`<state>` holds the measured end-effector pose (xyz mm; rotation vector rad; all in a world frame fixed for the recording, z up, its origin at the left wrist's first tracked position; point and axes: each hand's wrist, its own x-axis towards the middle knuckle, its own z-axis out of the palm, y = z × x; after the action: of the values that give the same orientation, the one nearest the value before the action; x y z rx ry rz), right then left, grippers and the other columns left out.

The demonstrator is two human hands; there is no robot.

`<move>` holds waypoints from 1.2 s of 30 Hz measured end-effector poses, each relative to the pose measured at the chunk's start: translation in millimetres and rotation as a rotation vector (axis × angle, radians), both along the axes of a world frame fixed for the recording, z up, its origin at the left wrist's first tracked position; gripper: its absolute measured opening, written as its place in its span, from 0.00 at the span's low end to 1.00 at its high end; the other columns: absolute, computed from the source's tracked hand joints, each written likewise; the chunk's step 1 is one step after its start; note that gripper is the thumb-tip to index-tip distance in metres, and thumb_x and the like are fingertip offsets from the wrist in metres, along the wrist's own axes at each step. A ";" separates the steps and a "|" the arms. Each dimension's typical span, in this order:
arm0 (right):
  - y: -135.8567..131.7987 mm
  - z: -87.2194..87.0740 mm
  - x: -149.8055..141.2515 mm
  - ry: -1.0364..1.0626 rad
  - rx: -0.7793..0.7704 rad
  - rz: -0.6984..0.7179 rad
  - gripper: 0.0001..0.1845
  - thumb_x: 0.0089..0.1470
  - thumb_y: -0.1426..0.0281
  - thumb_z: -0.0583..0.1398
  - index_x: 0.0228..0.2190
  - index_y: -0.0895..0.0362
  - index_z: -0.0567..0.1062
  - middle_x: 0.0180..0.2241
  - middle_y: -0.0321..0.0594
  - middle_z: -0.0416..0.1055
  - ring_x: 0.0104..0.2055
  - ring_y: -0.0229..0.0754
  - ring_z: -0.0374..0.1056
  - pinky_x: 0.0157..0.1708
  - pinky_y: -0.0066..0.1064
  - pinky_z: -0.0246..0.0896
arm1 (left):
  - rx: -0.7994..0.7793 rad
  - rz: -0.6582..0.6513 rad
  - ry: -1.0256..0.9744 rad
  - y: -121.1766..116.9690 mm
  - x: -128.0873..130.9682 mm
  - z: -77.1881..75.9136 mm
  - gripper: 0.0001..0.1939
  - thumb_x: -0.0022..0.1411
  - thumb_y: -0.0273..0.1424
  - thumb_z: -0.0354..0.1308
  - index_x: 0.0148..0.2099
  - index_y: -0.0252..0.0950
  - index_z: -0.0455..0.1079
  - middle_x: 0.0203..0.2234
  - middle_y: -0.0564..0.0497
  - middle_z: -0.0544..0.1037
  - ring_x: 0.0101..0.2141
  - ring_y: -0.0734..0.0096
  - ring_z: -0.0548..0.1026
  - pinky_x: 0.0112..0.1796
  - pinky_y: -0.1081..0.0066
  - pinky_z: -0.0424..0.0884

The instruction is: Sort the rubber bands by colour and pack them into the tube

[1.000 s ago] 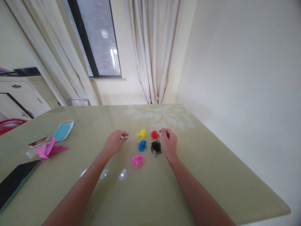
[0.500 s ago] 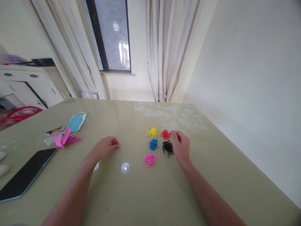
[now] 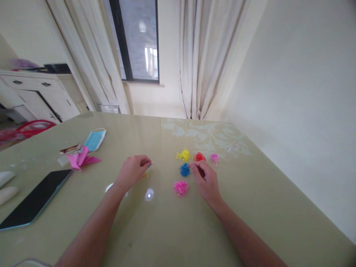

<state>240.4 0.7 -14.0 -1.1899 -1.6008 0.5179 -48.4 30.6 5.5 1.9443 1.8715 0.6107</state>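
My left hand (image 3: 135, 170) is raised over the table, thumb and fingers pinched on small coloured rubber bands; a blue bit and yellow bits show at the fingertips. My right hand (image 3: 207, 182) is closed in a pinch, with a tiny reddish band at its fingertips, beside the blue rubber band pile (image 3: 185, 170). Behind it lie a red pile (image 3: 199, 157) and, further left, a yellow pile (image 3: 183, 155). A pink pile (image 3: 180, 188) is nearer to me. The black pile is hidden by my right hand. A small pink cup (image 3: 214, 158) stands right of the red pile.
On the table's left side are a blue face mask (image 3: 95, 139), a folded pink paper shape (image 3: 82, 159), a dark phone or tablet (image 3: 36, 198) and white objects (image 3: 8, 194) at the edge. A wall (image 3: 300, 111) borders the table on the right.
My right hand has moved left from beside the red pile to the blue one, uncovering the pink cup and covering the black pile. My left hand has shifted right. The view has shifted slightly.
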 end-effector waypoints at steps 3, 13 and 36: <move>-3.6 -2.1 -4.7 -0.024 -0.015 0.040 0.15 0.66 0.60 0.59 0.33 0.55 0.80 0.29 0.39 0.75 0.28 0.40 0.66 0.29 0.32 0.58 | 0.002 0.029 0.067 -1.5 1.9 0.3 0.12 0.63 0.36 0.55 0.41 0.39 0.80 0.36 0.47 0.86 0.37 0.59 0.82 0.38 0.66 0.70; -3.6 -4.1 -4.9 -0.041 0.001 0.072 0.14 0.66 0.62 0.59 0.32 0.56 0.80 0.28 0.38 0.74 0.28 0.40 0.65 0.29 0.31 0.57 | 0.012 0.066 0.132 -0.9 5.1 2.1 0.13 0.65 0.35 0.55 0.41 0.39 0.81 0.36 0.47 0.86 0.38 0.59 0.82 0.40 0.65 0.71; -9.2 1.7 -9.9 -0.095 0.050 0.215 0.09 0.64 0.63 0.64 0.36 0.52 0.84 0.31 0.39 0.74 0.29 0.40 0.66 0.30 0.32 0.61 | -0.230 -0.403 -0.781 -29.0 68.0 -2.3 0.14 0.62 0.42 0.65 0.42 0.37 0.83 0.33 0.47 0.85 0.34 0.66 0.80 0.38 0.68 0.75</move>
<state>230.5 -8.6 -12.3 -1.0236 -1.8247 0.5615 19.6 1.6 3.2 1.5403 0.9922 0.8214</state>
